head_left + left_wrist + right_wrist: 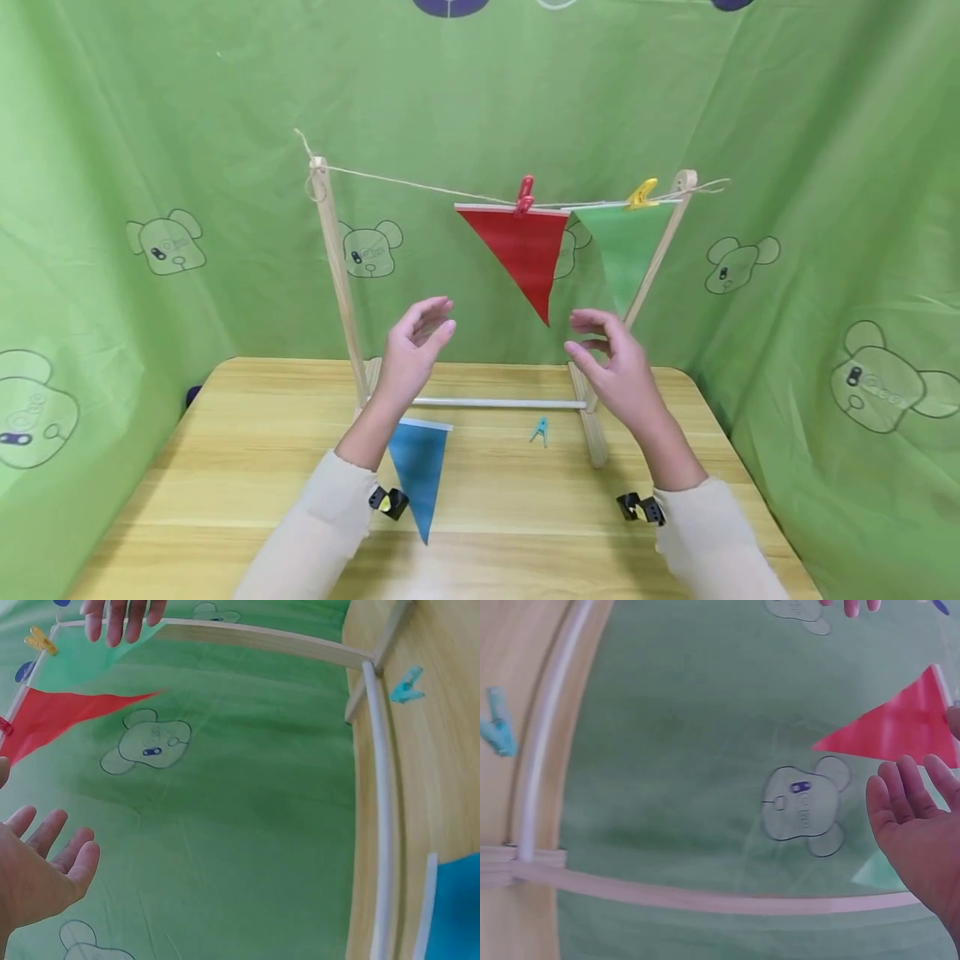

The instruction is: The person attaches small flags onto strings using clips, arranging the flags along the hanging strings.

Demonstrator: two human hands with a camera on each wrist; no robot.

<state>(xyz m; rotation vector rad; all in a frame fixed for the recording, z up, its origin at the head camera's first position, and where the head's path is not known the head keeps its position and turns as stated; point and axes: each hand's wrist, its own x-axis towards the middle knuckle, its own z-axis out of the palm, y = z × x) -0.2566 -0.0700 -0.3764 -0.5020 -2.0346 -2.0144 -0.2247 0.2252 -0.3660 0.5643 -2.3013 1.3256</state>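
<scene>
My left hand point(414, 350) is raised in the air before the left half of the string, fingers loosely bent, holding nothing. Across from it my right hand point(615, 362) hovers below the hanging flags, also with loose fingers and nothing in them. A red pennant point(523, 246) hangs from the string point(420, 185) by a red clothespin point(525, 197). To its right, a yellow clothespin point(642, 194) holds a green pennant point(626, 246). On the table lie a blue pennant point(422, 467), partly behind the left forearm, and a light-blue clothespin point(540, 431).
The string runs between two wooden posts, the left post point(339, 275) and the right post point(658, 260). A white rod point(495, 403) joins their feet low over the wooden table point(495, 500). Green cloth point(465, 92) with bear prints surrounds the table at the back and sides.
</scene>
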